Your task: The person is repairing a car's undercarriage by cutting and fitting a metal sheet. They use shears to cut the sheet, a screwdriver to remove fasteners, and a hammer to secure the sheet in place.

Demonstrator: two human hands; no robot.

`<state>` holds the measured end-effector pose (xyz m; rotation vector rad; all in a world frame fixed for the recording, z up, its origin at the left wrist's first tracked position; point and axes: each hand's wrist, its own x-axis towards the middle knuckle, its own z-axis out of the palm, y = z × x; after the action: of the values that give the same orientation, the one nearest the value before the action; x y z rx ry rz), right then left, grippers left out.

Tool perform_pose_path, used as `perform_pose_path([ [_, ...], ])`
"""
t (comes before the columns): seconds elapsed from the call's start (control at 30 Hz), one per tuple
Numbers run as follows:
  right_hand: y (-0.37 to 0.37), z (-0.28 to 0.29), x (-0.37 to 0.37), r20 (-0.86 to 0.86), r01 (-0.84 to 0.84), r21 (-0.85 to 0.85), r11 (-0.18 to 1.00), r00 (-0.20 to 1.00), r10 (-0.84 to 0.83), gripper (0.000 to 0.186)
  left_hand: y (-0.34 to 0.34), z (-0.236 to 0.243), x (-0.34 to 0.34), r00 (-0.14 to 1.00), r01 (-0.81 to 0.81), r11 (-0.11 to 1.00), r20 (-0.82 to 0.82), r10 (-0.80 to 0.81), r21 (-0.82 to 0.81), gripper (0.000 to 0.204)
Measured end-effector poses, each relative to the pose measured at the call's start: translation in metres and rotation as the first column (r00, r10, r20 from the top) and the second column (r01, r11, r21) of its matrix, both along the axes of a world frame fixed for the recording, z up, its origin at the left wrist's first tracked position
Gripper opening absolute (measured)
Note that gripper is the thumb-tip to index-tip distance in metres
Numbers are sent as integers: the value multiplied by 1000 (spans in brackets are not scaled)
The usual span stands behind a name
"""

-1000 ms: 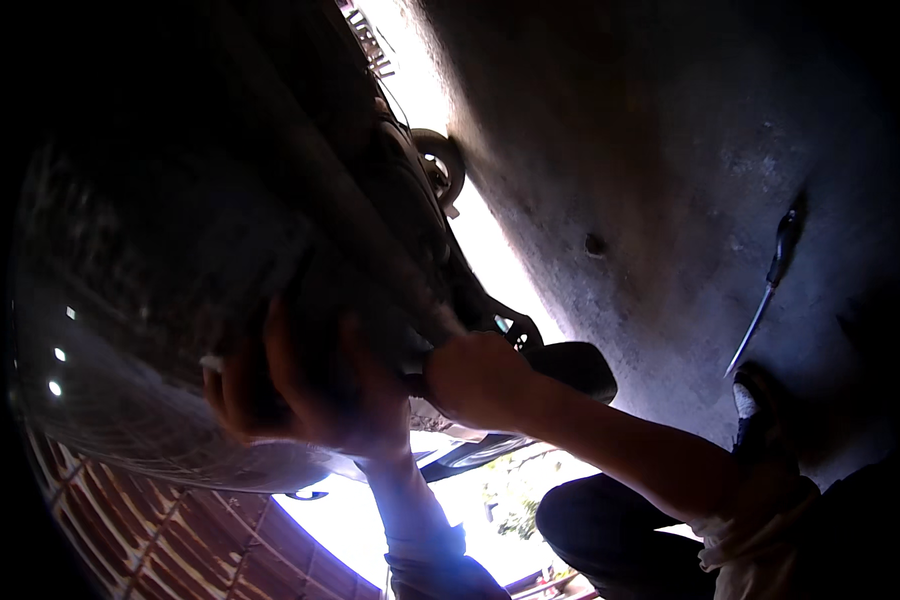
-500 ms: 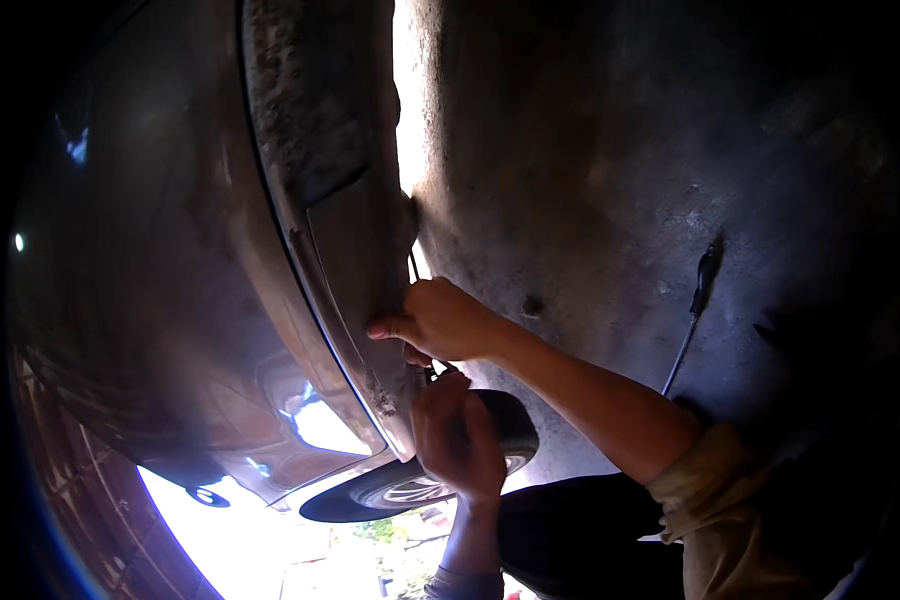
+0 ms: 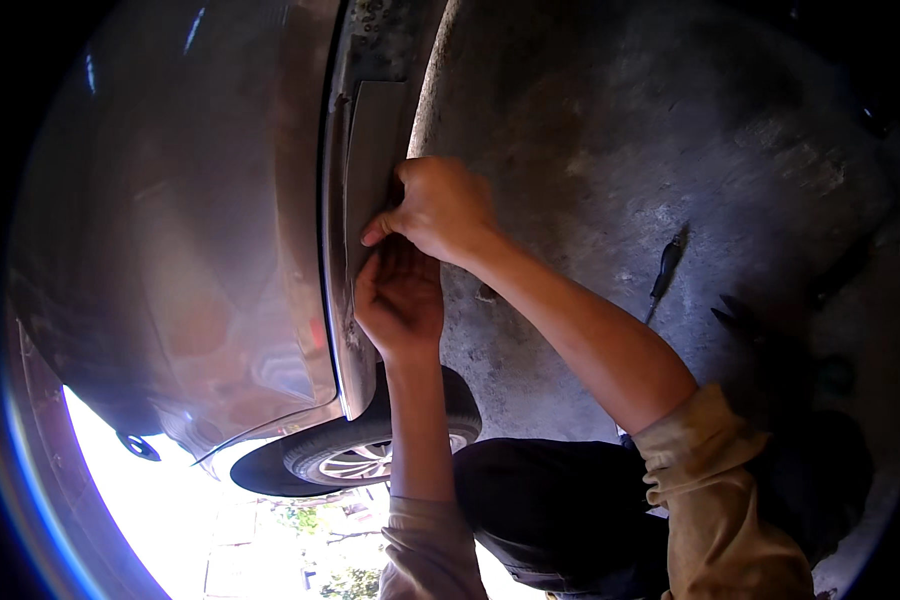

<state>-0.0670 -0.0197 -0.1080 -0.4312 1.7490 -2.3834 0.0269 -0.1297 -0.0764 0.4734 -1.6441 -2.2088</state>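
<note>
A flat grey panel point(image 3: 368, 125) lies along the sill under the car's door. My right hand point(image 3: 440, 208) is closed on its lower edge, with the thumb on the outer face and the fingertips tucked out of sight. Just below it, my left hand point(image 3: 402, 305) is against the underside of the sill, palm showing. Its fingers stretch up toward my right hand and its thumb rests by the panel; the fingertips are in shadow.
The car's door side point(image 3: 200, 240) fills the left. A wheel point(image 3: 370, 455) stands below my hands. On the concrete floor point(image 3: 590, 180) lie a black-handled tool point(image 3: 667, 268) and a dark pointed object point(image 3: 738, 312). My dark-clad knee point(image 3: 550, 500) is at the bottom.
Both hands have moved up along the sill in the picture. My left hand has turned palm-up and come under the sill beside my right. The view has shifted, showing more of the panel.
</note>
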Motion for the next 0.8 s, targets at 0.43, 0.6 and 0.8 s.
perform_pose_path([
  [0.43,5,20,10,-277,451,269,851,883,-380,95,0,-4,0,994,17,996,-105,-7,92,38],
  [0.6,-2,16,12,-428,620,152,769,743,-515,121,-2,-17,4,993,87,982,-66,-99,-165,58],
  [0.8,-2,22,13,-410,529,162,833,804,-431,116,-17,-20,13,987,123,977,-80,-139,-174,63],
])
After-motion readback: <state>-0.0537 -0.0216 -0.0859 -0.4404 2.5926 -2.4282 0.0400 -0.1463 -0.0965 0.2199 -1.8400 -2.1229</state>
